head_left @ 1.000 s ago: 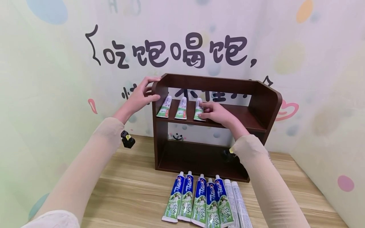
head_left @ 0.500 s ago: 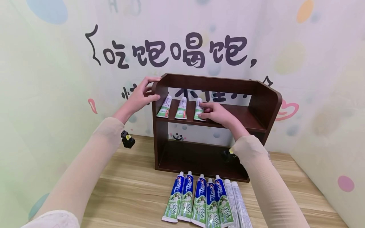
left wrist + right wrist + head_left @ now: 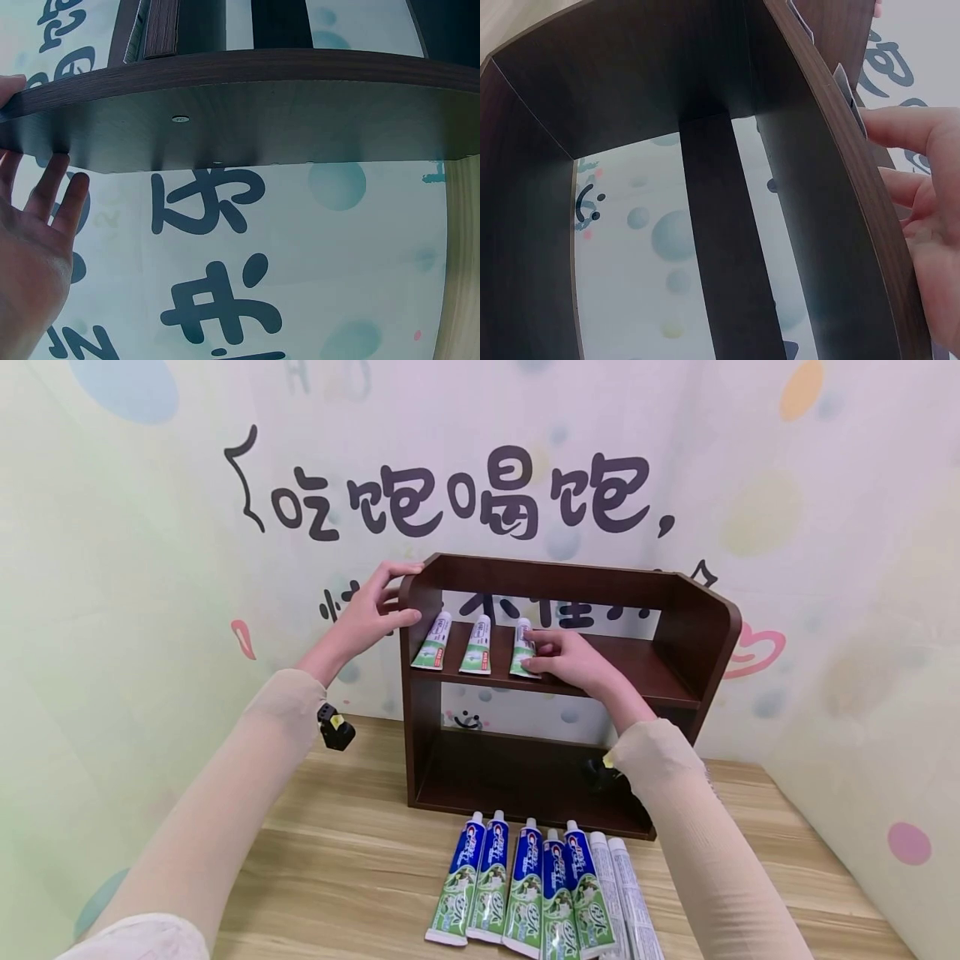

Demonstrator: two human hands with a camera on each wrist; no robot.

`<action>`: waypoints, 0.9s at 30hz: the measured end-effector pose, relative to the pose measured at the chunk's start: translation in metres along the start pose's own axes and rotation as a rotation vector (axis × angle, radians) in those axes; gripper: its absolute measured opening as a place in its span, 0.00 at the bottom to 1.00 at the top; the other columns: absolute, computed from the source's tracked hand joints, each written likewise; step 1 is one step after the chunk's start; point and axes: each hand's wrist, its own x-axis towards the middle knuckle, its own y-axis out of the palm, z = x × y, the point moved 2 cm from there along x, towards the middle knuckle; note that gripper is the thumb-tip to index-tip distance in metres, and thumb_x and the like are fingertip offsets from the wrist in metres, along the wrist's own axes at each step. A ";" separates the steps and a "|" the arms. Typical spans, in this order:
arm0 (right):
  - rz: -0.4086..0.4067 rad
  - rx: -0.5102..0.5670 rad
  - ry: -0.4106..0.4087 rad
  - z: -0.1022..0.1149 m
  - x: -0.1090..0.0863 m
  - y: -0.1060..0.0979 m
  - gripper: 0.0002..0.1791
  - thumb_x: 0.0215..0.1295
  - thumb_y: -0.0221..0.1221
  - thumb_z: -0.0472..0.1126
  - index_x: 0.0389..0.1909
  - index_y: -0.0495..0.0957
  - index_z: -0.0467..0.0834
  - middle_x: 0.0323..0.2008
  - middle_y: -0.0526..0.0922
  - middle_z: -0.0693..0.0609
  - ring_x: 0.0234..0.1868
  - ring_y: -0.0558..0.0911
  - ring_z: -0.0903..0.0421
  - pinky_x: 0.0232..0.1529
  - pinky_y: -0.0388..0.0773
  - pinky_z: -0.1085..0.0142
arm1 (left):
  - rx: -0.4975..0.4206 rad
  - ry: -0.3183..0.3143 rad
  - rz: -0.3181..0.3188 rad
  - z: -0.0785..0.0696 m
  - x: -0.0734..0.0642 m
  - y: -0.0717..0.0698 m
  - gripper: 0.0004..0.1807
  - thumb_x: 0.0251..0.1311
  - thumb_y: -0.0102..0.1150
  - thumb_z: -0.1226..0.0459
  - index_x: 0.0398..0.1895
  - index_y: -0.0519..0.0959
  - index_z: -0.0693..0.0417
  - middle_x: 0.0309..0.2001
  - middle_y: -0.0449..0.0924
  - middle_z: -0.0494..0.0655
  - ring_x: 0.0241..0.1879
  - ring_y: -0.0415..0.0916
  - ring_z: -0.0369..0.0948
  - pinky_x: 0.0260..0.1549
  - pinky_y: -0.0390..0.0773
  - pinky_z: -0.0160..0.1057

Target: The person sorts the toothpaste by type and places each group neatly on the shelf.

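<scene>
A dark brown two-tier wooden rack (image 3: pixel 555 573) stands on the table in the head view. On its upper shelf, three green-and-white toothpaste tubes lie with caps toward the back: the left tube (image 3: pixel 433 643), the middle tube (image 3: pixel 477 647) and the right tube (image 3: pixel 520 652). My right hand (image 3: pixel 579 662) pinches that right tube by its right side; in the right wrist view its thumb (image 3: pixel 900 126) meets the tube's flat end. My left hand (image 3: pixel 362 620) grips the rack's left side panel (image 3: pixel 262 120), thumb at the front edge and fingers against the outer face.
Several blue-and-green toothpaste tubes (image 3: pixel 491 881) lie in a row before the rack, beside two whitish tubes (image 3: pixel 633 893). They rest on the wood-grain table (image 3: pixel 337 852). A printed curtain (image 3: pixel 180 568) hangs behind and around the table.
</scene>
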 end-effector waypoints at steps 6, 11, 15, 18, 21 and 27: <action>-0.071 0.035 0.031 -0.002 -0.001 0.001 0.32 0.66 0.60 0.49 0.71 0.68 0.52 0.59 0.75 0.44 0.57 0.72 0.48 0.60 0.70 0.53 | 0.018 -0.008 0.008 -0.010 -0.003 0.000 0.32 0.62 0.58 0.70 0.69 0.60 0.59 0.75 0.58 0.53 0.71 0.62 0.60 0.67 0.67 0.58; -0.146 0.051 -0.006 0.002 -0.005 -0.001 0.31 0.66 0.59 0.48 0.70 0.68 0.53 0.62 0.74 0.42 0.59 0.72 0.47 0.65 0.68 0.48 | 0.023 0.003 0.000 0.005 0.002 -0.001 0.32 0.62 0.59 0.69 0.69 0.61 0.57 0.75 0.59 0.50 0.71 0.63 0.58 0.68 0.66 0.58; -0.205 0.075 -0.065 0.009 -0.015 -0.007 0.29 0.67 0.59 0.46 0.69 0.69 0.51 0.63 0.73 0.40 0.59 0.75 0.46 0.65 0.70 0.48 | 0.029 0.004 -0.009 0.016 0.006 -0.002 0.32 0.63 0.59 0.68 0.69 0.62 0.52 0.75 0.59 0.45 0.71 0.64 0.56 0.68 0.67 0.56; -0.228 0.103 -0.106 0.013 -0.025 -0.011 0.28 0.67 0.59 0.45 0.69 0.70 0.51 0.64 0.73 0.43 0.59 0.75 0.46 0.63 0.73 0.50 | 0.023 0.008 -0.008 0.011 0.004 -0.001 0.32 0.63 0.59 0.68 0.69 0.61 0.54 0.75 0.59 0.47 0.71 0.64 0.57 0.67 0.67 0.57; -0.233 0.120 -0.141 0.016 -0.035 -0.014 0.28 0.68 0.59 0.44 0.69 0.70 0.52 0.65 0.73 0.46 0.61 0.74 0.48 0.63 0.74 0.51 | 0.013 0.011 -0.003 0.000 0.000 0.000 0.32 0.62 0.58 0.69 0.69 0.60 0.58 0.75 0.58 0.50 0.71 0.63 0.60 0.67 0.67 0.59; -0.262 0.107 -0.189 0.016 -0.058 -0.016 0.27 0.67 0.60 0.44 0.68 0.70 0.53 0.64 0.73 0.50 0.60 0.73 0.52 0.57 0.75 0.65 | 0.021 -0.007 0.006 -0.011 -0.005 0.001 0.32 0.63 0.57 0.70 0.69 0.60 0.59 0.75 0.57 0.53 0.71 0.62 0.61 0.67 0.67 0.59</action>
